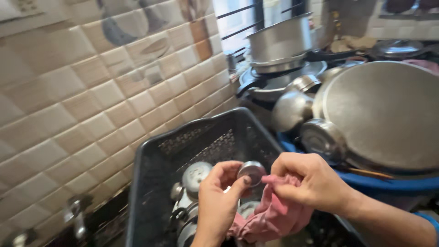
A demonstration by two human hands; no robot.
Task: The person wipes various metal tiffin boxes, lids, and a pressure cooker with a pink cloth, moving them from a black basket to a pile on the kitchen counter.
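Note:
My left hand pinches a small round steel lid between thumb and fingers, over a dark plastic basket. My right hand grips a pink cloth and presses it against the lid's right side. The cloth hangs down below both hands into the basket. Steel utensils lie in the basket just left of my left hand.
A tiled wall rises on the left, with a tap low down. At right a blue tub holds a large round steel plate and steel bowls. Steel pots stand behind by a window.

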